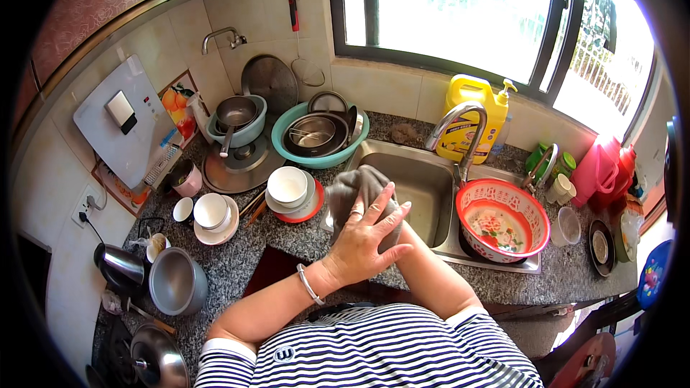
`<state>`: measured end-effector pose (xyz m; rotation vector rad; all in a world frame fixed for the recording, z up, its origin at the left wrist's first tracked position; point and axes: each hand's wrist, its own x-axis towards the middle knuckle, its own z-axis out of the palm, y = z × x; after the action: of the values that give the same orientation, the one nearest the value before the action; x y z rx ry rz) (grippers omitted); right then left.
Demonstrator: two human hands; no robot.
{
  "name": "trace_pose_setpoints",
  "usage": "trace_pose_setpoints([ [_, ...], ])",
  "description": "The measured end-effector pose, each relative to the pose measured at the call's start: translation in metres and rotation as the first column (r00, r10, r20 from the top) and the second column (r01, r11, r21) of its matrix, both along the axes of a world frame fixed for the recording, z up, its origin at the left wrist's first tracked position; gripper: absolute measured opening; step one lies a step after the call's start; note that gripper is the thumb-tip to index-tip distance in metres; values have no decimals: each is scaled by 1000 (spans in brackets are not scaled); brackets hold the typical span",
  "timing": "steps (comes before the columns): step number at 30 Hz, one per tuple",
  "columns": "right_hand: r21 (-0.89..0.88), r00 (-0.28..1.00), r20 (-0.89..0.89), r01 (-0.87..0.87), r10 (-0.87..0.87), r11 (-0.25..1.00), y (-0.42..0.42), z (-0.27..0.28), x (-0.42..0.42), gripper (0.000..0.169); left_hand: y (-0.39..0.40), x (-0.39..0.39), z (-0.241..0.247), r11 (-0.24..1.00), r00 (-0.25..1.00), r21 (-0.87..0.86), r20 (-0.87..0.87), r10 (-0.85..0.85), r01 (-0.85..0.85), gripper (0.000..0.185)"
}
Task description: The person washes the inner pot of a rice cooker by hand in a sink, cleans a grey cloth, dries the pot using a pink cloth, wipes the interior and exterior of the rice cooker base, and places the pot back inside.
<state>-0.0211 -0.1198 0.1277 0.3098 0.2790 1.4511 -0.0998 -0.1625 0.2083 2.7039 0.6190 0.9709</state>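
A grey cloth (358,188) is bunched up in front of me, over the left edge of the steel sink (420,178), slightly blurred. My left hand (361,237), with a bangle at its wrist and a ring, lies across the near side of the cloth with its fingers spread. From the right, my right forearm (431,275) reaches up behind the left hand. The cloth and the left hand hide my right hand, which appears to hold the cloth. Just left of the cloth stands a stack of white bowls (287,186) on a red-rimmed dish (312,206).
A red patterned basin (501,221) sits at the sink's right, under the faucet (471,134). Behind stand a yellow pump jug (469,118) and a teal basin (321,161) of pans. More bowls (213,213), a grey pot (178,280) and an electric kettle (118,267) occupy the left counter.
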Motion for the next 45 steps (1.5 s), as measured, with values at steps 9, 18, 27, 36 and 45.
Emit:
trace_pose_setpoints([
  [9,379,868,222,-497,445,781,39,30,-22,45,35,10,37,355,44,-210,906,421,911,58],
  [18,-205,602,727,-269,330,941,-18,66,-69,52,83,-16,15,886,379,-464,819,432,-6,30],
  [27,328,-677,731,240,-84,914,10,37,-13,21,83,-34,-56,768,594,-338,492,637,-543,27],
  [36,571,-928,342,81,-147,817,-8,52,-13,20,17,-27,-36,-305,370,-242,789,490,921,74],
  [45,708,-952,260,74,-162,702,-12,34,-30,12,7,-10,-61,-96,354,-562,370,859,821,55],
])
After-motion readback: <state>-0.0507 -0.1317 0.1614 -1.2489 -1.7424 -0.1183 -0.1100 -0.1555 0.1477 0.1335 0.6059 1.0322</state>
